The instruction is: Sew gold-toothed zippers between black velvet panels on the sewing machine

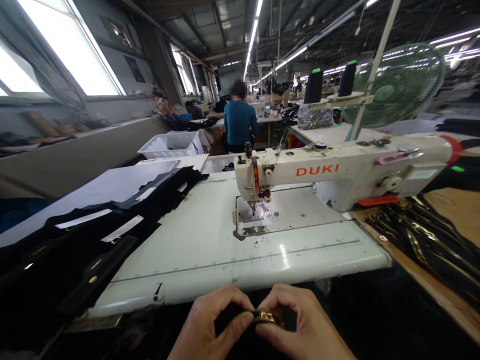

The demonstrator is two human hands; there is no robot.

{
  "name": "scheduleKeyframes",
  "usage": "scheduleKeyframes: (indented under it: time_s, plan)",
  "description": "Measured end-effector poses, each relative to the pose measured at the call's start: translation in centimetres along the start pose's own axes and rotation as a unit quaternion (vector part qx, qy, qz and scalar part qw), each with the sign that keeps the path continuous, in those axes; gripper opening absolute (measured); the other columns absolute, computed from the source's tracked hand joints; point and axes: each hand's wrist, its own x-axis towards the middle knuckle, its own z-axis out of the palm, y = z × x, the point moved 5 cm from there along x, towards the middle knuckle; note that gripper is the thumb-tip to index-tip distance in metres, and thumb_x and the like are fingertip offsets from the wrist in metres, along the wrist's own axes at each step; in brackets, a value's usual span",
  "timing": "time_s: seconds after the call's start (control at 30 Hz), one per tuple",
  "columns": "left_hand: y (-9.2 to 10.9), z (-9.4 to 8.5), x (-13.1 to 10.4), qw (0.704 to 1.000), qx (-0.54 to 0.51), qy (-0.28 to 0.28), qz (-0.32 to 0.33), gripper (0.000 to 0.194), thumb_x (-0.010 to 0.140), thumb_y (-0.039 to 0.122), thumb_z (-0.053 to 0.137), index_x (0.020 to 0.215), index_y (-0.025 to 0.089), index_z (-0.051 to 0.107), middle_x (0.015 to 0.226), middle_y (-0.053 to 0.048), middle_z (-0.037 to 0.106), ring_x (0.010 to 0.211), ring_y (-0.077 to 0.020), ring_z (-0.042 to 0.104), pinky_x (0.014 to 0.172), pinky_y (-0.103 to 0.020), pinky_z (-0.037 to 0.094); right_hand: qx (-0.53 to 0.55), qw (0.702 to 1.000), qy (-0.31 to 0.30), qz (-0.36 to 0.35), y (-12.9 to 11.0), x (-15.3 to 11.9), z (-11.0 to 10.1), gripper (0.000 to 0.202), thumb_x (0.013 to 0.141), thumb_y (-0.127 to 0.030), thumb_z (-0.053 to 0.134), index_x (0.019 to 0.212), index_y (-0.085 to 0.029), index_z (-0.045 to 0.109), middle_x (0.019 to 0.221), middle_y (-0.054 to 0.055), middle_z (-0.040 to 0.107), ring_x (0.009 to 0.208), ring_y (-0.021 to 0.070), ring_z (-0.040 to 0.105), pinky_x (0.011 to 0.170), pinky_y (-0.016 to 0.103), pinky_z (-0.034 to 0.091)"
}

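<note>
In front of the sewing table's near edge, my left hand and my right hand meet with thumbs and forefingers pinched. Between them is a black zipper with gold metal parts; most of it is hidden by the fingers and the dark area below. Just beyond my hands stands a white DUKI sewing machine on a pale green table. Its needle area is lit, with no fabric under the presser foot.
Black fabric pieces with white strips lie along the left. Black and gold zippers are heaped on a wooden surface at right. Thread cones, a green fan and a white bin stand farther back. A person in blue sits ahead.
</note>
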Motion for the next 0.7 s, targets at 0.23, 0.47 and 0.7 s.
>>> scheduleKeyframes:
  time_s: [0.23, 0.47, 0.7]
  plan:
    - [-0.4, -1.5, 1.6, 0.999, -0.044, -0.009, -0.024, 0.007, 0.086, 0.027, 0.071, 0.085, 0.025, 0.078, 0.078, 0.002, 0.073, 0.075, -0.0166, 0.068, 0.072, -0.021, 0.048, -0.075, 0.997, -0.016, 0.012, -1.1, 1.3, -1.0, 0.004, 0.072, -0.016, 0.075, 0.074, -0.018, 0.073, 0.063, -0.005, 0.059, 0.059, 0.0109, 0.051, 0.055, 0.022, 0.036]
    - [-0.3, -4.9, 2.4, 0.999, -0.028, 0.016, -0.025, 0.013, 0.084, 0.034, 0.075, 0.081, 0.021, 0.077, 0.075, 0.0, 0.072, 0.071, -0.0176, 0.067, 0.067, -0.021, 0.048, -0.172, 0.982, -0.054, -0.064, -1.8, 1.8, -2.6, 0.01, 0.078, -0.014, 0.073, 0.081, -0.023, 0.077, 0.071, -0.004, 0.065, 0.066, 0.0123, 0.059, 0.06, 0.022, 0.038]
    - [0.3, -4.6, 1.6, 0.999, -0.021, -0.001, 0.031, 0.012, 0.086, 0.033, 0.074, 0.08, 0.023, 0.076, 0.074, 0.0, 0.069, 0.071, -0.016, 0.065, 0.069, -0.021, 0.047, -0.194, 0.968, -0.038, -0.152, -0.9, 0.2, -2.3, 0.016, 0.089, -0.022, 0.066, 0.1, -0.023, 0.077, 0.083, 0.001, 0.069, 0.075, 0.0145, 0.062, 0.066, 0.022, 0.041]
